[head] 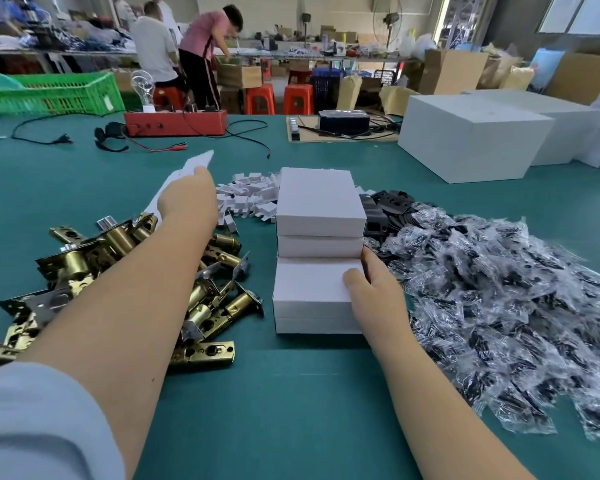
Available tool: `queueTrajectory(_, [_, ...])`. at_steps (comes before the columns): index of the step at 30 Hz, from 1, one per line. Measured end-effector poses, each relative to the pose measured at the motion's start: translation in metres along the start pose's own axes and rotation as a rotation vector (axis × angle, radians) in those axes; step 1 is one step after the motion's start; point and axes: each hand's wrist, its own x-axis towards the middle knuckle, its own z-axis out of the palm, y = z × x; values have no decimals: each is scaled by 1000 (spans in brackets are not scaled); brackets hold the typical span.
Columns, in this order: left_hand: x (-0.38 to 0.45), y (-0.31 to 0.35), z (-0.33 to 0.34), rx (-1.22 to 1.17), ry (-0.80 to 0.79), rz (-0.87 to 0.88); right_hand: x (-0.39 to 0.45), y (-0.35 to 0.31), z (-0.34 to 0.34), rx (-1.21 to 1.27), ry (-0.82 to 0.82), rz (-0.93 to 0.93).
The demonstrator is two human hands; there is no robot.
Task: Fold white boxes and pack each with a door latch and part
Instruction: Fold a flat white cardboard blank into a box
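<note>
Closed white boxes stand in two short stacks on the green table: a far stack and a near stack. My right hand holds the top box of the near stack at its right edge, thumb on the lid. My left hand reaches forward over the brass door latches and grips a flat white box blank. Small white plastic parts lie behind the latches. Black parts in clear bags are heaped at the right, with loose black plates beside the far stack.
Large white cartons stand at the right rear. A red test box with a bulb, cables and a black device lie along the far table edge. A green crate is far left. People work at benches beyond.
</note>
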Motion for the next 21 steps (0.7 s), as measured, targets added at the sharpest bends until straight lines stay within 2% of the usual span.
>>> queueTrajectory(6, [8,-11,-40,-254,249,-141,0,0,0,28,-18,-20])
queueTrajectory(11, [-7,-10,-61,-658,263,-266,-2,0,-3,68,-42,-25])
queueTrajectory(16, [-54,-12,-73,-1132,297,-382,-6,-10,-3,151,145,-20])
queueTrajectory(18, [-83,-11,-73,-1394,244,-390,-15,-19,-2,186,204,-122])
queueTrajectory(21, [-121,-8,-67,-1753,32,-270,-35,-27,0,221,268,-264])
